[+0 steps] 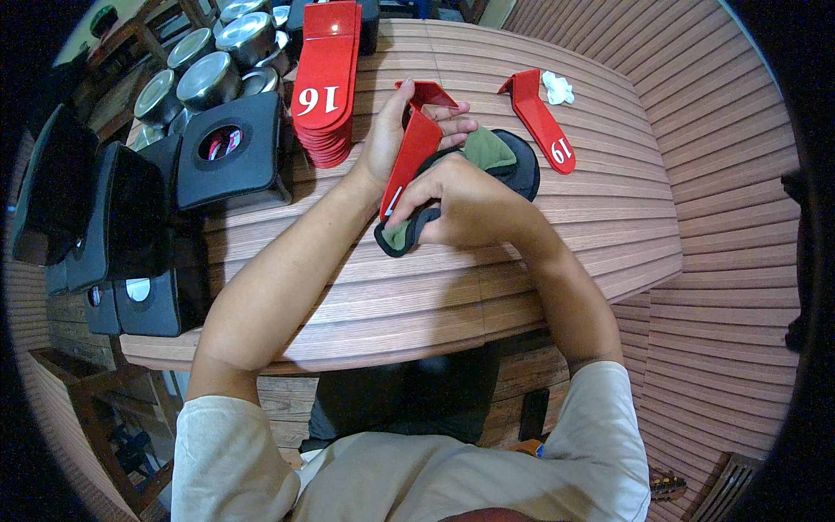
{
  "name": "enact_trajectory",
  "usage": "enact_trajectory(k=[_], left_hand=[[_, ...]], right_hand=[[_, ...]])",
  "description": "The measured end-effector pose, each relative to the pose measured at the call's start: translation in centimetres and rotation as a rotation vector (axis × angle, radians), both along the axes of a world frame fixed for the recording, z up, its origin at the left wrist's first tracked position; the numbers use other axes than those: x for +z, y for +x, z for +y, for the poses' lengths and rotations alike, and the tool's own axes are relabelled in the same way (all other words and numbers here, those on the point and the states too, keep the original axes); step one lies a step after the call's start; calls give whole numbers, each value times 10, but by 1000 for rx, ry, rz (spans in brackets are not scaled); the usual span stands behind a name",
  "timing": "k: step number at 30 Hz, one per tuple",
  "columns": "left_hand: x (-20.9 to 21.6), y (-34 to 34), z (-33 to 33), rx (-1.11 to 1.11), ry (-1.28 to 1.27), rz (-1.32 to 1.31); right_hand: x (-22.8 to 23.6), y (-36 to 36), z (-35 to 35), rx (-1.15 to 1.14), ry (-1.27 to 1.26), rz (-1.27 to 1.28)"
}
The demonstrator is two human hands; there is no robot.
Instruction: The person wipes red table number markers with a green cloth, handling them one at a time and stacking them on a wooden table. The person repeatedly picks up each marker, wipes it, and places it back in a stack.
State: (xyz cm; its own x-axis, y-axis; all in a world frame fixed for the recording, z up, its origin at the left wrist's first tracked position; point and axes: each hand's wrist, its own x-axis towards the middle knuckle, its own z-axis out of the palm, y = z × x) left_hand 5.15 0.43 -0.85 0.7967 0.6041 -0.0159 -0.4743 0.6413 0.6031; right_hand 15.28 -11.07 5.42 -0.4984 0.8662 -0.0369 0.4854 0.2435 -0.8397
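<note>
My left hand point(383, 135) holds a bent red number sign point(412, 157) tilted over the table, its fingers stretched behind the upper part and the thumb near the top bend. In my right hand point(470, 200) is a green cloth with black edging point(491, 150), bunched and pressed against the sign's lower end. That hand covers part of the sign's white marking. A stack of matching red signs point(327, 78) stands just left of my left hand. Another red sign point(541, 122) lies to the right, beside a crumpled white tissue point(557, 88).
Several black tissue boxes with round openings point(196, 174) crowd the table's left side. Behind them sit several lidded metal pots point(209, 81). The wood-slat tabletop point(417, 304) curves toward me, and a slatted wall point(713, 174) rises at the right.
</note>
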Motion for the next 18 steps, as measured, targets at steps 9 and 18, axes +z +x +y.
enact_trajectory(k=[9,18], left_hand=[[-5,3,-3,71,67,44],[4,9,-15,390,148,51]], right_hand=[[13,40,-1,37,-340,108],[6,34,8,-388,-12,-54]])
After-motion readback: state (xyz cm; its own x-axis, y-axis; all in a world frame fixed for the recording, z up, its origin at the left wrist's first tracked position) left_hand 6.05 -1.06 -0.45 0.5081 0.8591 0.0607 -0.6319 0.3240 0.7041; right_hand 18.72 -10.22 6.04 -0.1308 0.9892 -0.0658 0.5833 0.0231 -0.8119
